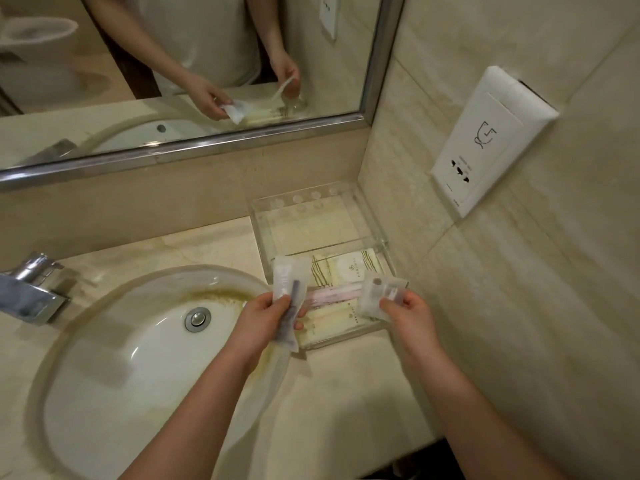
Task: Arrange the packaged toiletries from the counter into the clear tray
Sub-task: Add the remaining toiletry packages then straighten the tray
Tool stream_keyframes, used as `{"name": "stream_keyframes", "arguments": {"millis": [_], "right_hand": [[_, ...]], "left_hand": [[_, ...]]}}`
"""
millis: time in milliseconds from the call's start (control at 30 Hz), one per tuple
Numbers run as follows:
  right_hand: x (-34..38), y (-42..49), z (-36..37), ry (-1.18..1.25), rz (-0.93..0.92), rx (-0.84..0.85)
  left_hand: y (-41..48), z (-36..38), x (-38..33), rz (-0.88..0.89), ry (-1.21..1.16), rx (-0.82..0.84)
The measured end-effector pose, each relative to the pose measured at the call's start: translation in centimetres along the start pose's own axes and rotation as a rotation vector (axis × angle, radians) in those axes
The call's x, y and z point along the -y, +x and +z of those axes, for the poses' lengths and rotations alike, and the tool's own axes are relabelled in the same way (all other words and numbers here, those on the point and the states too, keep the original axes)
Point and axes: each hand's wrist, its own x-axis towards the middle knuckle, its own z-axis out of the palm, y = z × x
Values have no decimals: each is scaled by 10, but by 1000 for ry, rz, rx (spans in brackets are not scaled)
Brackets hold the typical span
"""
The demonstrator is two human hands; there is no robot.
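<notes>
Showing the left hand (268,315) pinching a long translucent packet (289,289) near its middle, fingers curled behind it, the packet upright over the left edge of the clear tray (259,237). The right hand (410,315) pinches a small translucent packet (379,294) by its near edge, the packet projecting over the tray's near right corner. Cream packets (349,268) and a pink one (332,295) lie inside.
</notes>
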Motion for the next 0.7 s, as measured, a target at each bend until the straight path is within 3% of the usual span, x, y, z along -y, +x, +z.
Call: {"name": "stream_keyframes", "arguments": {"millis": [233,567,700], "right_hand": [[-3,-4,6,-3,-48,-12],[-3,1,3,35,1,-17],[2,3,0,46,-6,-10]], "left_hand": [[-4,0,-5,16,162,102],[5,-6,5,95,322,73],[12,-5,0,135,496,100]]}}
